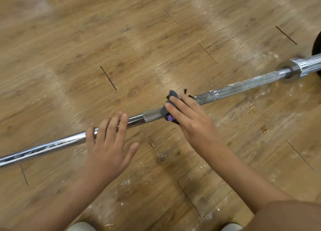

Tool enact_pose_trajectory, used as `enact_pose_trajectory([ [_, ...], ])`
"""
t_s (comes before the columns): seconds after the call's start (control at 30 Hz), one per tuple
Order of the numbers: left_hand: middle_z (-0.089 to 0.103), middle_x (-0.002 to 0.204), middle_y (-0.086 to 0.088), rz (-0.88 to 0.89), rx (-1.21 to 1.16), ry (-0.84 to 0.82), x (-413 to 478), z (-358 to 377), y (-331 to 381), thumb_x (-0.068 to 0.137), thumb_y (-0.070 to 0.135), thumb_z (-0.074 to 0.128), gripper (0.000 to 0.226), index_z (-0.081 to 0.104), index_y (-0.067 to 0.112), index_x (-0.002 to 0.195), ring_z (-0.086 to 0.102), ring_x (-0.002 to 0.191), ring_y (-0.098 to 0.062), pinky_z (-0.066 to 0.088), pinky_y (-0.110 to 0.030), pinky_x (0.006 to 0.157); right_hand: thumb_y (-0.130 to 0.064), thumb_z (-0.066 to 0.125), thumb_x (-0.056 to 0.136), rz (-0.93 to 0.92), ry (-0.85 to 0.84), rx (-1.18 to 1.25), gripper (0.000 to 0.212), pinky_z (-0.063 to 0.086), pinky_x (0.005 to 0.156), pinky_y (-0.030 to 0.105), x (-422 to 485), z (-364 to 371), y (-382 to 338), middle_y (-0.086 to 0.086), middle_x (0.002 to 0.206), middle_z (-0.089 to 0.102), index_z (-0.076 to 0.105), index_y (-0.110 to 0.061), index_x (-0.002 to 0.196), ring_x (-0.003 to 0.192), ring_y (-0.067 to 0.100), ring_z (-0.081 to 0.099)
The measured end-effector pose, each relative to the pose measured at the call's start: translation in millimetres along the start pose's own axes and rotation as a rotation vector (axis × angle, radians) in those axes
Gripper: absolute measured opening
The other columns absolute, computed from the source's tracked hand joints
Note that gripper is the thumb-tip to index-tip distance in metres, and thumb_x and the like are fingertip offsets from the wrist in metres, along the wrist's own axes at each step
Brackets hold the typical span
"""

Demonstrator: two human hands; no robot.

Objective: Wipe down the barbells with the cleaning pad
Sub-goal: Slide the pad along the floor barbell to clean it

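A long chrome steel barbell (pixel 173 109) lies flat on the brown wood-plank floor (pixel 156 39). It runs on a slant from the near left of the floor in view to the far right. Its shaft is smooth and shiny on the left stretch. It is knurled and duller from the middle onward, with whitish marks on the far knurled part. At the far right the shaft meets a thick polished collar and sleeve (pixel 295 68), and a black round weight plate (pixel 316 45) shows just behind it, cut off by the picture's edge.

A dark grey cleaning pad with a purple part on its underside (pixel 164 111) is folded over the knurled middle of the shaft. The right hand (pixel 189 116) lies on top of it with fingers held fairly straight and close together, pressing the pad against the bar. The thumb is hidden under the hand.

The left hand (pixel 107 142) rests on the smooth stretch just to the left of the pad, apart from the right hand. Its fingers are spread and laid across the shaft. Its thumb sticks out to the side over the floor, on the near side of the bar.

The planks carry white chalky specks and scuffed patches, thickest on the near side of the bar and towards the right. Two pale shoe tips (pixel 81 226) show at the near edge of the picture.
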State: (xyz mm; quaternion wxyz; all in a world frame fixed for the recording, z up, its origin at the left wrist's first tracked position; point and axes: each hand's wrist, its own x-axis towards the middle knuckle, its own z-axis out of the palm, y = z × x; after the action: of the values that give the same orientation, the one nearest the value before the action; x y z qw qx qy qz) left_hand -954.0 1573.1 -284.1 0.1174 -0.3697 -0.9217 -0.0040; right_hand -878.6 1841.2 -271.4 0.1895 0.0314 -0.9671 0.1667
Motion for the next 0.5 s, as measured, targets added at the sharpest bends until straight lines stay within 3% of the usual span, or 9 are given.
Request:
enact_pose_trajectory([
  [0.1,0.046,0.150,-0.018,-0.005,0.022,0.026,-8.5,0.6,6.9,0.099,0.055,0.044,0.077,0.038,0.001,0.153,0.045,0.131,-0.037,0.030,-0.064,0.108,0.002,0.065,0.096,0.117,0.011,0.023,0.045,0.042,0.110,0.055,-11.3,1.0,-16.6,0.016,0.147,0.054,0.058,-0.002,0.140,0.143,0.036,0.042],
  [0.23,0.044,0.153,-0.018,0.031,0.025,0.018,-20.6,-0.7,10.4,0.099,0.055,0.045,0.078,0.035,0.001,0.154,0.044,0.134,-0.038,0.029,-0.065,0.110,0.005,0.068,0.093,0.054,-0.037,0.027,0.052,0.040,0.111,0.056,-19.4,-0.3,-21.6,0.013,0.147,0.054,0.058,-0.010,0.142,0.143,0.036,0.040],
  [0.4,0.042,0.155,-0.018,0.028,0.007,0.012,-32.6,-1.2,16.5,0.097,0.055,0.046,0.079,0.037,0.000,0.153,0.045,0.133,-0.039,0.026,-0.066,0.112,-0.009,0.062,0.098,0.186,0.014,0.027,0.041,0.042,0.111,0.051,-33.1,-14.8,-20.9,0.012,0.144,0.056,0.060,-0.008,0.139,0.142,0.037,0.042],
  [0.5,0.042,0.154,-0.020,0.043,0.019,0.018,-40.0,-0.8,19.2,0.097,0.054,0.048,0.078,0.039,-0.001,0.152,0.044,0.134,-0.041,0.024,-0.066,0.113,0.000,0.069,0.094,0.148,-0.043,0.050,0.050,0.039,0.112,0.055,-42.0,-8.2,-34.2,0.012,0.148,0.053,0.057,-0.009,0.142,0.144,0.037,0.039],
])
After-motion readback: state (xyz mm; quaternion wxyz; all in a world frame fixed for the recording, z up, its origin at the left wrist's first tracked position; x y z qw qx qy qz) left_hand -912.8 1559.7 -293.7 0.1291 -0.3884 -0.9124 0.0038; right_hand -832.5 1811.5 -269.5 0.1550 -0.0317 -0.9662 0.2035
